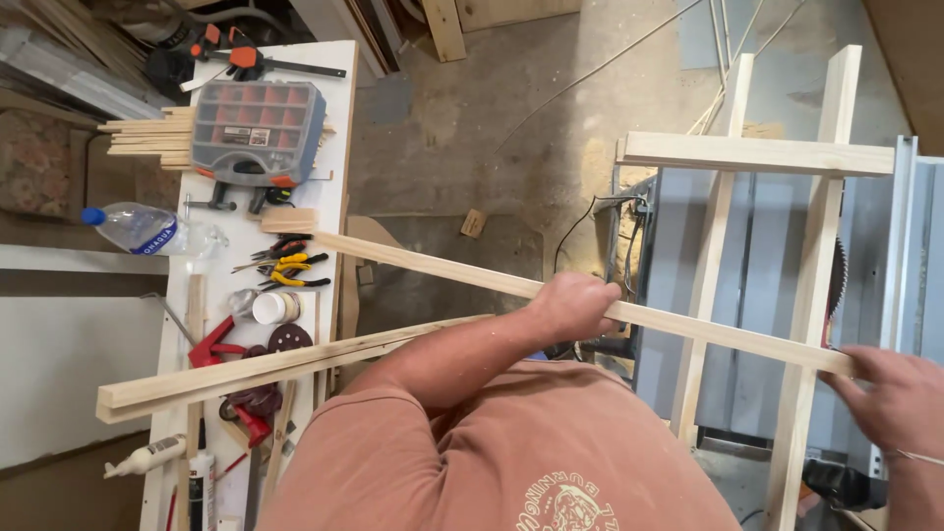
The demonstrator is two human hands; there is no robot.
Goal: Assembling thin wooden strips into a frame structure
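Hands gripped one long wooden strip (688, 326) running from centre left to lower right: the left hand (575, 305) wrapped around its middle, the right hand (890, 388) closed on its end, over a wooden frame (762, 154) on the table saw (752, 256).

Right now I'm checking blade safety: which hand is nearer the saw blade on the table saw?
The right hand. It grips the end of the long wooden strip just below the saw blade. The left hand holds the strip's middle, off the saw, well to the left.
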